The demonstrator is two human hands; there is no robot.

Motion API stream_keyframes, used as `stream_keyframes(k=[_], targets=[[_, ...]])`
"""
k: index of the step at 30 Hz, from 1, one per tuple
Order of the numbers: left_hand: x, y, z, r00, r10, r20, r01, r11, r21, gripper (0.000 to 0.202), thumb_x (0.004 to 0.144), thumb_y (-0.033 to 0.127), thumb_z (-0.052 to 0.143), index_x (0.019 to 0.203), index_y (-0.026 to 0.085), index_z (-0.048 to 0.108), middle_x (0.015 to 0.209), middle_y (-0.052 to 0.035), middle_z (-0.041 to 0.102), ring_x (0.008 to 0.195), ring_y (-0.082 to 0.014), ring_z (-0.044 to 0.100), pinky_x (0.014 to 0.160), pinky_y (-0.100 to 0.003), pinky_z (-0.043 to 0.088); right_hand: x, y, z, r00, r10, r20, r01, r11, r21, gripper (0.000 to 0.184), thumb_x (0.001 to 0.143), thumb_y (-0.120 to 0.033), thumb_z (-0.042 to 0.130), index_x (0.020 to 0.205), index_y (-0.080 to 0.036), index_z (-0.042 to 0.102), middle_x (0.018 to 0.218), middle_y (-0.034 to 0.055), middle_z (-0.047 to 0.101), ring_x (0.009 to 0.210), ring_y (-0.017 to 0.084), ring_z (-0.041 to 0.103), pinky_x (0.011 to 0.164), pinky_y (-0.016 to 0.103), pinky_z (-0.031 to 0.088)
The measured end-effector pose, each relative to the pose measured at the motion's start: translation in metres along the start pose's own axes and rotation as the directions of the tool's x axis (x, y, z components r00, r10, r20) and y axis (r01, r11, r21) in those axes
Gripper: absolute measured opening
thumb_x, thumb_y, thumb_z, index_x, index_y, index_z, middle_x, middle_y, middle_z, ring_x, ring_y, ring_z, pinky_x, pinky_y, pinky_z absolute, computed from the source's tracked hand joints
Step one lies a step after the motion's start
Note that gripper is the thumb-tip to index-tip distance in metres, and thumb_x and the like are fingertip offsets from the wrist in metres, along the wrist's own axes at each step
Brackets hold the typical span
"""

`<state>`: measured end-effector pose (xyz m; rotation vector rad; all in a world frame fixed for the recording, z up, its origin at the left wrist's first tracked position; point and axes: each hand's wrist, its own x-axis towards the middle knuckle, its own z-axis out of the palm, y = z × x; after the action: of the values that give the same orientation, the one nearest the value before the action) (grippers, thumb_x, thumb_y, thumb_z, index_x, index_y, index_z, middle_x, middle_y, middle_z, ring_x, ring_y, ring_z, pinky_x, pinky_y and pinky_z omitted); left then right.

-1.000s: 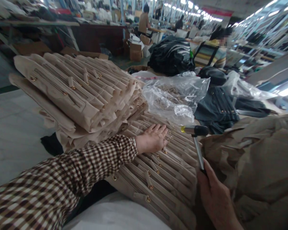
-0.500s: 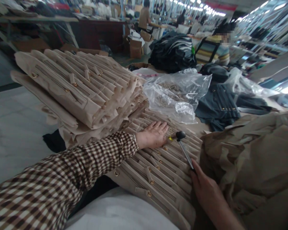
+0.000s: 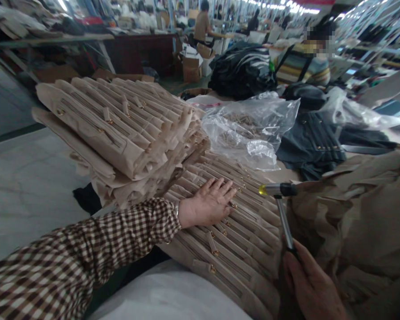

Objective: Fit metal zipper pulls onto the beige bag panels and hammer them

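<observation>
My left hand [image 3: 208,202] lies flat, fingers spread, on a row of overlapping beige zippered fabric pieces [image 3: 250,249]. Brass-coloured zipper sliders with fabric pulls show along the row. In my right hand [image 3: 308,275] is a mallet [image 3: 283,222], gripped by its handle. The mallet's head has a yellow face on its left and a black face on its right. It is held above the right edge of the row, apart from my left hand. Only part of the handle shows; the rest is inside my fist.
A taller stack of similar beige pieces [image 3: 120,129] stands at the left. Behind the row lies a clear plastic bag [image 3: 250,129] with small beige strips inside. Beige fabric [image 3: 360,222] is heaped at the right, dark pieces [image 3: 310,142] farther back. A person in stripes [image 3: 303,66] sits beyond.
The mallet and my right hand have moved right, away from my left hand, and the mallet's head has come up off the row. My left hand stays flat on the pieces, slightly shifted.
</observation>
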<state>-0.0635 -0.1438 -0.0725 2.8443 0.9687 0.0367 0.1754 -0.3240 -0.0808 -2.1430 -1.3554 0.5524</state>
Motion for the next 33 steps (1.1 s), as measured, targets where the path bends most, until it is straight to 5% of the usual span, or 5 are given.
stream_keyframes(k=[4,12,20,28,33], targets=[[0.011,-0.001,0.014,0.998,-0.03,-0.052,0.032,0.999,0.025,0.057,0.102,0.042,0.032,0.153,0.017,0.034,0.163,-0.0081,0.025,0.151,-0.0266,0.024,0.124,-0.045,0.02,0.006,-0.004,0.009,0.988,-0.155,-0.023,0.153,0.986,-0.068,0.044,0.088,-0.048,0.045,0.11,-0.017,0.069,0.083,0.009,0.078,0.074,0.022,0.076,0.058,0.022,0.057],[0.052,-0.006,0.017,0.998,-0.034,-0.048,0.034,0.999,0.003,0.063,0.101,0.047,0.031,0.154,0.013,0.032,0.163,-0.012,0.024,0.15,-0.0326,0.024,0.123,-0.05,0.019,0.027,0.004,0.015,0.973,-0.231,-0.011,0.212,0.912,-0.352,0.052,0.095,-0.042,0.034,0.124,-0.011,0.065,0.088,0.014,0.077,0.072,0.027,0.075,0.06,0.031,0.058],[0.014,-0.004,0.008,0.996,-0.01,-0.094,0.02,0.994,0.104,0.056,0.103,0.044,0.029,0.151,0.018,0.04,0.16,-0.0063,0.034,0.147,-0.0307,0.033,0.122,-0.049,0.024,0.03,0.019,0.026,0.944,-0.33,0.009,0.305,0.861,-0.407,0.05,0.097,-0.036,0.033,0.125,-0.006,0.063,0.093,0.0176,0.077,0.076,0.027,0.076,0.063,0.031,0.058],[0.009,-0.002,0.0,0.995,0.012,-0.104,0.006,0.985,0.171,0.053,0.104,0.039,0.03,0.151,0.015,0.038,0.159,-0.0081,0.035,0.145,-0.0292,0.037,0.119,-0.048,0.029,0.038,-0.005,0.013,0.893,-0.434,-0.12,0.367,0.856,-0.365,0.05,0.098,-0.04,0.038,0.13,-0.008,0.061,0.101,0.0174,0.076,0.085,0.027,0.076,0.067,0.029,0.059],[0.008,-0.004,0.004,0.995,0.022,-0.101,-0.002,0.982,0.189,0.054,0.104,0.039,0.032,0.151,0.014,0.037,0.16,-0.0091,0.034,0.146,-0.0301,0.034,0.12,-0.049,0.027,0.048,-0.013,0.012,0.914,-0.398,0.084,0.4,0.843,-0.36,0.045,0.097,-0.031,0.036,0.127,-0.011,0.064,0.096,0.0144,0.077,0.076,0.026,0.076,0.062,0.029,0.059]])
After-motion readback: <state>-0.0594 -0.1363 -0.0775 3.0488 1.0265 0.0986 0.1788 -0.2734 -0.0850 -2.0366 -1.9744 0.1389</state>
